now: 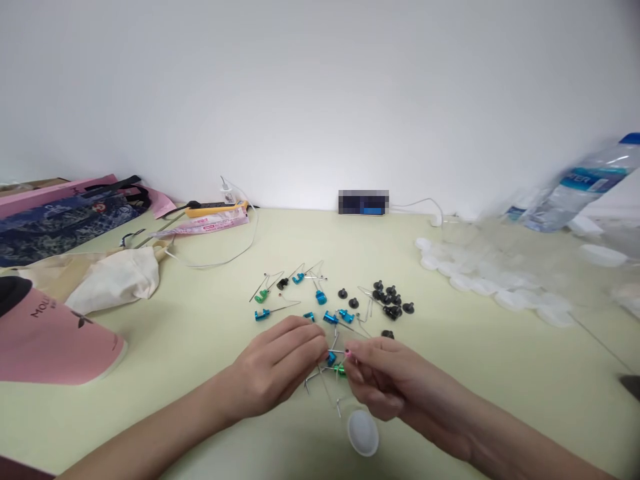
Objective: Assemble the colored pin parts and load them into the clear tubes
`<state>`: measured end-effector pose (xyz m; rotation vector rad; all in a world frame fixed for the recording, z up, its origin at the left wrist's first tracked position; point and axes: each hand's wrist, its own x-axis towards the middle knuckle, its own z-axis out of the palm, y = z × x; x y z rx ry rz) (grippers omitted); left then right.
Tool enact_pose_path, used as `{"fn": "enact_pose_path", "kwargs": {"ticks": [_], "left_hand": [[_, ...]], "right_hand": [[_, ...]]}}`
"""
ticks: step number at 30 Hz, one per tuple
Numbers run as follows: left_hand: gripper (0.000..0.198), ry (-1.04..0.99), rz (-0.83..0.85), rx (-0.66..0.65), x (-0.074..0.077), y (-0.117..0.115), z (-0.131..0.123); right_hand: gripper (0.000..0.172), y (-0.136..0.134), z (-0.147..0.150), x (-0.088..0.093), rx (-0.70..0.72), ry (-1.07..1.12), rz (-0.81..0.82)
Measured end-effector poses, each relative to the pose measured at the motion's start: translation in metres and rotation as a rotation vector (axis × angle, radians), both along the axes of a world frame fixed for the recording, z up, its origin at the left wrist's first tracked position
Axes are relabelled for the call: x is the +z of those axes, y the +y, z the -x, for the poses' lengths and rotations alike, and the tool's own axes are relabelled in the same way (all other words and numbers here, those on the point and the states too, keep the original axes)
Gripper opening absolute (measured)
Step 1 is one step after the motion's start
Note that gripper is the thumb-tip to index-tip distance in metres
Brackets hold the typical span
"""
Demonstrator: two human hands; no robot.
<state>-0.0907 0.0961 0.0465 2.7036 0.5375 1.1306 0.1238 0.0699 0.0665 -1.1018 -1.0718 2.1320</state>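
My right hand (383,373) is closed, its thumb and forefinger pinching a small pink piece (349,354). A thin metal rod (337,351) runs from that piece to the fingertips of my left hand (280,367), which are curled closed around its end. Just beyond and beneath the hands lie several blue metal pieces (321,297) with bent wires. A green piece (262,296) and a black piece (283,284), also wired, are farther left. Another green piece (341,370) shows between my hands. Several black flanged knobs (393,297) lie beyond my right hand.
A shallow white oval dish (363,433) sits near the front. At left are a pink cup (70,340) and a white cloth bag (115,280). White round lids (470,283) with blurred clear plastic and a water bottle (575,190) are at right. A dark device (363,203) stands by the wall.
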Motion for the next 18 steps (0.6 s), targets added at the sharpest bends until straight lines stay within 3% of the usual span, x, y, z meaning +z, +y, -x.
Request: {"fn": "enact_pose_path", "kwargs": {"ticks": [3, 5, 7, 9, 10, 11, 12, 14, 16, 18], "left_hand": [[0.019, -0.001, 0.384, 0.064, 0.003, 0.001, -0.004], [0.023, 0.0, 0.8, 0.086, 0.005, 0.003, -0.008], [0.032, -0.031, 1.163, 0.045, 0.006, 0.005, -0.01], [0.036, -0.07, 1.355, -0.009, 0.007, 0.007, -0.01], [0.036, -0.082, 1.373, -0.012, 0.008, 0.008, -0.009], [0.035, -0.087, 1.334, 0.004, 0.008, 0.008, -0.008], [0.032, -0.084, 1.236, 0.035, 0.008, 0.007, -0.006], [0.022, -0.067, 0.892, 0.082, 0.007, 0.005, -0.001], [0.017, -0.048, 0.508, 0.063, 0.005, 0.002, 0.004], [0.024, -0.033, 0.299, 0.009, 0.003, 0.0, 0.005]], "right_hand": [[0.033, 0.002, 0.0, -0.002, -0.062, -0.148, -0.28], [0.024, 0.003, -0.002, -0.005, -0.085, -0.382, -0.685], [0.02, 0.003, -0.004, -0.01, -0.055, -0.631, -1.225], [0.021, 0.001, -0.006, -0.013, 0.01, -0.76, -1.673], [0.019, 0.0, -0.007, -0.013, 0.025, -0.771, -1.76], [0.016, -0.001, -0.007, -0.013, 0.011, -0.763, -1.719], [0.016, -0.001, -0.007, -0.012, -0.028, -0.727, -1.567], [0.033, 0.0, -0.007, -0.008, -0.059, -0.561, -1.058], [0.049, 0.002, -0.005, -0.005, 0.01, -0.336, -0.56], [0.05, 0.004, -0.004, -0.003, 0.1, -0.183, -0.311]]}}
